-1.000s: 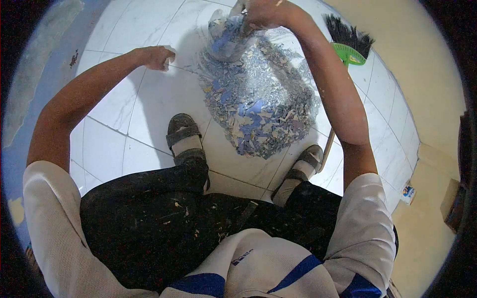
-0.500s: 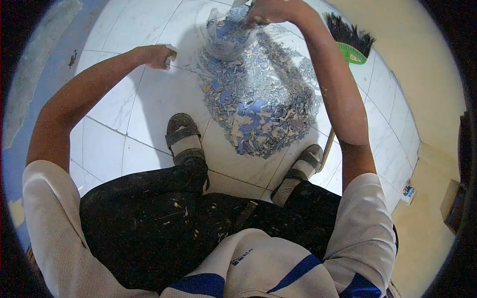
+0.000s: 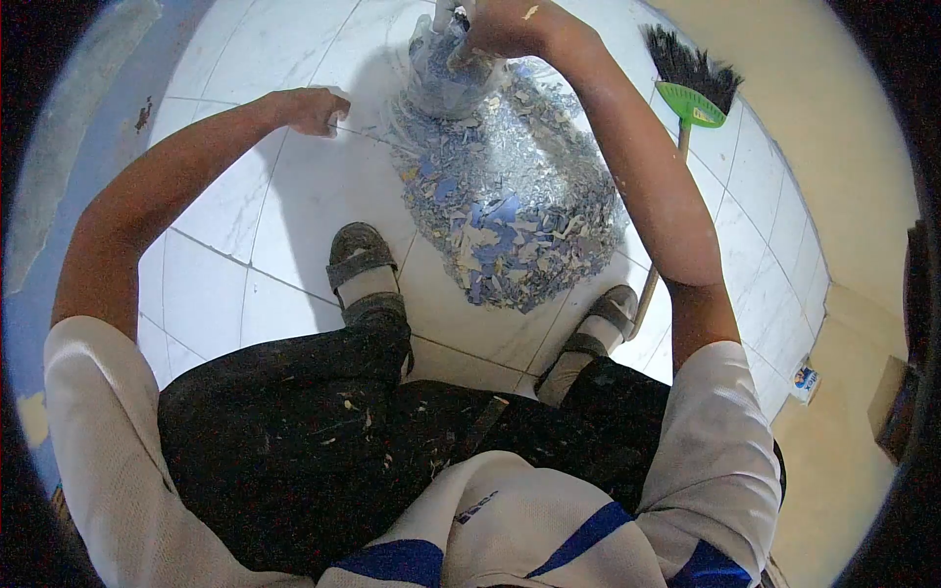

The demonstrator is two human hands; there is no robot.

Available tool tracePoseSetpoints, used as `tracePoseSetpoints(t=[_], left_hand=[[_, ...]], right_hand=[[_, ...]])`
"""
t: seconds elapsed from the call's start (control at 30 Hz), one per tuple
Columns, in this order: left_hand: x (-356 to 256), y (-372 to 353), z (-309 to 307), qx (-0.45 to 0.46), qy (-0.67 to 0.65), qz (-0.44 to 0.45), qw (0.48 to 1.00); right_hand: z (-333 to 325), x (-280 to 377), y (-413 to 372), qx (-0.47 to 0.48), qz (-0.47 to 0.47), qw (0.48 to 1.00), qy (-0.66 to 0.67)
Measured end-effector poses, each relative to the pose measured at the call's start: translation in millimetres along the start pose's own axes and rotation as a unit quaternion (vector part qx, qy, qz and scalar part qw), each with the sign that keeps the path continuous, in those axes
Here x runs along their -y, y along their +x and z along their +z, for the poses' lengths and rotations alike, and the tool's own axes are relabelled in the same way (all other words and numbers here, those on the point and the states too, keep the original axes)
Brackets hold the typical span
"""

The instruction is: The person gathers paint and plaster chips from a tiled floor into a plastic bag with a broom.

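A clear plastic bag partly filled with grey-blue flakes stands at the far end of a heap of paint chips. My right hand is bent at the bag's mouth with its fingers closed on the plastic, and their tips are partly hidden in its folds. Off to the left of the bag, my left hand hangs over the white tiles with fingers curled in and nothing showing in them. Blue, cream and grey pieces make up the heap, which lies between my sandalled feet and the bag.
To the right lies a broom with black bristles and a green head, its stick running back behind my right forearm. My left sandal and right sandal flank the heap's near end. A small packet sits by the right wall.
My right hand and forearm have shifted left and slightly up at the bag's mouth, uncovering more of the broom. The left hand stays nearly still.
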State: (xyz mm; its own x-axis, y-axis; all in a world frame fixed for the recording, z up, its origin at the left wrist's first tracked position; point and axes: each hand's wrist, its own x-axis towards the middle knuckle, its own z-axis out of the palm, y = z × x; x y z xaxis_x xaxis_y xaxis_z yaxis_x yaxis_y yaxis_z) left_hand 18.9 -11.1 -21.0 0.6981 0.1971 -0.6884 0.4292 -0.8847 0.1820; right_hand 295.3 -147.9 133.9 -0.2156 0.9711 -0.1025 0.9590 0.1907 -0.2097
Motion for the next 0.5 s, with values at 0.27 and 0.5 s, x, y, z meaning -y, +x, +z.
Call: tracePoseSetpoints(t=[0.27, 0.5], left_hand=[[-10, -3, -9, 0.025, -0.002, -0.021, 0.999], [-5, 4, -5, 0.017, 0.014, -0.01, 1.0]], right_hand=[[2, -9, -5, -0.014, 0.008, 0.998, 0.059], [-3, -17, -13, -0.063, -0.044, 0.992, 0.102]])
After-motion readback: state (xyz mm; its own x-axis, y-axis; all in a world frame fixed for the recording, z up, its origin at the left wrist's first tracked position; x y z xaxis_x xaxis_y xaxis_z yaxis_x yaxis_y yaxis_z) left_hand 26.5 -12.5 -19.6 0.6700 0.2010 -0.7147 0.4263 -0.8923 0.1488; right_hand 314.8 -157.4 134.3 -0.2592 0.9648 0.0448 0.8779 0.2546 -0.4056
